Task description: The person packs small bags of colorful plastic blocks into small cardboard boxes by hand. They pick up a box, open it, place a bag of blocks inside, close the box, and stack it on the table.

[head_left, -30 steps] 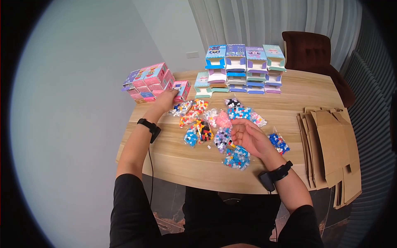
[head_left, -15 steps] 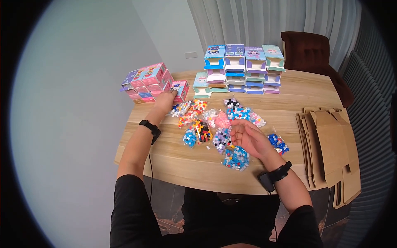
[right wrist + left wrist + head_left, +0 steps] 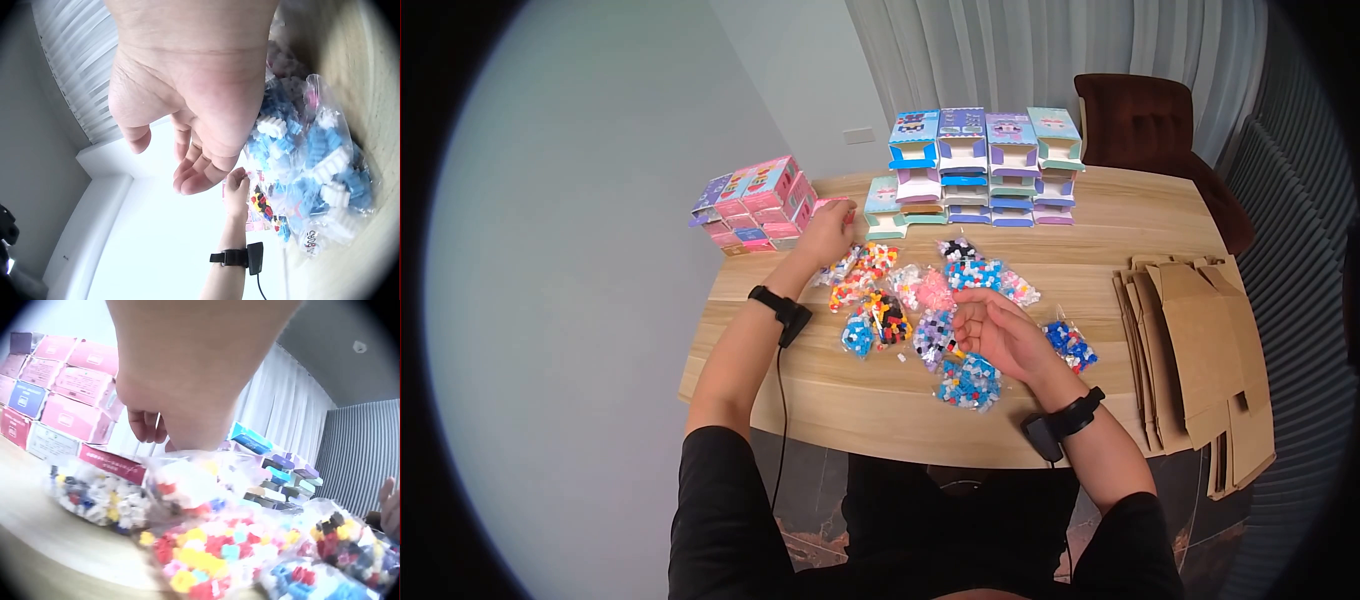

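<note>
My left hand [image 3: 828, 236] reaches over a small pink box [image 3: 821, 204] beside a stack of pink boxes [image 3: 770, 190], covering most of it. Up close in the left wrist view its fingers [image 3: 149, 427] bend downward just behind the bags, and a bag of bricks hides the fingertips, so I cannot tell whether they grip the box. Relaxed and palm turned inward, my right hand [image 3: 1008, 340] stays over the bagged bricks, beside a bag of purple and white bricks [image 3: 933, 335] and above a bag of blue and white bricks [image 3: 968, 383], with nothing in it.
Several bags of coloured bricks [image 3: 890, 318] spread across the middle of the table [image 3: 800, 400]. Opened boxes [image 3: 963, 125] with flaps out stand stacked at the back. Flattened brown cardboard [image 3: 1205, 340] leans at the right edge, and a brown chair [image 3: 1145, 125] stands behind.
My left hand has shifted right and slightly up from the left side of the pink box, and now covers most of it. My right hand stays nearly still.
</note>
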The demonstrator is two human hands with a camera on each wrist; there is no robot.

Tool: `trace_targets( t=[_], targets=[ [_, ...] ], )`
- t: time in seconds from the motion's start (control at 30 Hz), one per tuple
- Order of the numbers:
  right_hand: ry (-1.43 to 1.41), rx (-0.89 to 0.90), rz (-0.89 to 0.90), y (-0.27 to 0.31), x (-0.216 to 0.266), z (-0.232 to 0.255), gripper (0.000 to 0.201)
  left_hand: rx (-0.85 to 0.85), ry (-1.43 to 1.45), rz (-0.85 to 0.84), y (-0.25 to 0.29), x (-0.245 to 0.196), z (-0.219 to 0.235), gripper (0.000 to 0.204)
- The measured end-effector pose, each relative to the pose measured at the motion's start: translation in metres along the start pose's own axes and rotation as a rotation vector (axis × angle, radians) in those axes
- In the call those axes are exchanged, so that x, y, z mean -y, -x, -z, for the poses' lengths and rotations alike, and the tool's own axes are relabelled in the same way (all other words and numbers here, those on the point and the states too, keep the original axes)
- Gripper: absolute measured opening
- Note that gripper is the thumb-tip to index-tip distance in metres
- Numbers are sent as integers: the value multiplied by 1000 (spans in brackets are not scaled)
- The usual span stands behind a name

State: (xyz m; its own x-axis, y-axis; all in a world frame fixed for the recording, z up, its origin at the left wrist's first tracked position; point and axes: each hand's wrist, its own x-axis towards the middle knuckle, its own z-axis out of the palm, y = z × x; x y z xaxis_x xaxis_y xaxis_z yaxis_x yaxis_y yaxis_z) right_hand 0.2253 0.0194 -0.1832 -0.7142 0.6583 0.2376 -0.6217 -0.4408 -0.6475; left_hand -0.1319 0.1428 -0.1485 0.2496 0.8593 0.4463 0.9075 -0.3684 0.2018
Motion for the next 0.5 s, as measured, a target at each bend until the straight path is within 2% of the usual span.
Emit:
trace_targets(
  t=[0.1,0.2,0.3,0.4,0.5],
  targets=[
    [-6,-4,-3,1,0,0,38,123,68,85,-17,-6,-14,48],
    [-16,-7,-9,1,1,0,38,257,-1,72,-32,11,-36,54],
    [-27,1,-6,1,0,2,37,308,12,241,-39,-2,-33,54],
    [-32,7,-5,0,0,2,36,218,-17,261,-38,-1,-39,51],
    [-30,11,0,0,0,2,36,149,-26,355,-39,2,-44,47]
  ],
)
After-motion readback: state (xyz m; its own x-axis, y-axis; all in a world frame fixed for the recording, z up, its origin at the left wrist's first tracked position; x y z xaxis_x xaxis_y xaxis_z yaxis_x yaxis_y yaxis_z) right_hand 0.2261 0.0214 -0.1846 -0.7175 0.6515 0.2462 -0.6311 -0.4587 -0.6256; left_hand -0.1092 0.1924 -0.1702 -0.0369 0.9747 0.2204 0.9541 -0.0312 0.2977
